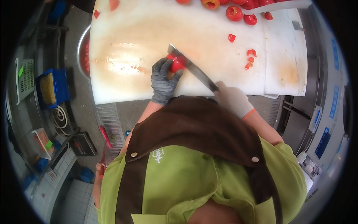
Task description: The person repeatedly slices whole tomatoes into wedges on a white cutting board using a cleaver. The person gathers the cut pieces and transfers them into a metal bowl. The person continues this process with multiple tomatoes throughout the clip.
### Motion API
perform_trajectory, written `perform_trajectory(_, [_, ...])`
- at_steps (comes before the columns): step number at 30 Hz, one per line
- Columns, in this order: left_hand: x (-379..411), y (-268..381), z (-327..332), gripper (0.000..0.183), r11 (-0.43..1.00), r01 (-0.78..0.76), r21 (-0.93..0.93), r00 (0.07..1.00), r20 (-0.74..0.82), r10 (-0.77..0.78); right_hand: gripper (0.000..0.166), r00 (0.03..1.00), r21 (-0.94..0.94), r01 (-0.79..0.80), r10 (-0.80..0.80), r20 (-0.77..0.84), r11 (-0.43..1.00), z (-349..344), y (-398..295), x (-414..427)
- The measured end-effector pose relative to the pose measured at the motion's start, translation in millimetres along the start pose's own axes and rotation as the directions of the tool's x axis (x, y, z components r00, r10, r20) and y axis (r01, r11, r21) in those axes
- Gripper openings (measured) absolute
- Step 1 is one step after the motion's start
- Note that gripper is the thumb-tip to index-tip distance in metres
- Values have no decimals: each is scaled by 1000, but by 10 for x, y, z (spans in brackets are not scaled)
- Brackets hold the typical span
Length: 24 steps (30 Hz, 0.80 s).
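Observation:
My left hand (163, 79), in a grey glove, holds a shiny red tomato (176, 63) down on a white cutting board (125, 33). A long knife blade (195, 69) lies across the tomato's right side, slanting down to the right. Its handle is in my right hand (233, 99), which wears a white knit glove with an orange cuff and is slightly blurred. Right of the blade lie a small red piece (232, 38) and several red scraps (251, 56). More whole red tomatoes (234, 13), some with their tops cored, are gathered at the board's far right.
A metal bowl (80, 56) with cut red pieces stands beside the board's left edge. Farther left are a blue crate (62, 84) and a pale green basket (25, 79). A white tray's rim (279, 6) borders the tomatoes. Another person's arm (98, 182) shows at lower left.

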<state>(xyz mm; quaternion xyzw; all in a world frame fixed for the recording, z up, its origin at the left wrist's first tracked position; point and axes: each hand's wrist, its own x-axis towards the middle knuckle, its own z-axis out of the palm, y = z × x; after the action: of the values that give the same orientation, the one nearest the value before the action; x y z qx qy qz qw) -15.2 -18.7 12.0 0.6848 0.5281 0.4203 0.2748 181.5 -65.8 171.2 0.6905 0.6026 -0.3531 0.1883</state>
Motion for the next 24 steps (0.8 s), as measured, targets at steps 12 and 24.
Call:
perform_trajectory(12, [335,99,261,51,962,-92,256,995,59,79,28,967,279,43,30,-253,959,193,64,652])
perform_trajectory(24, [62,-57,73,54,988,13,152,997,80,-25,23,986,-3,131,-131,-104,991,-70,205,195])
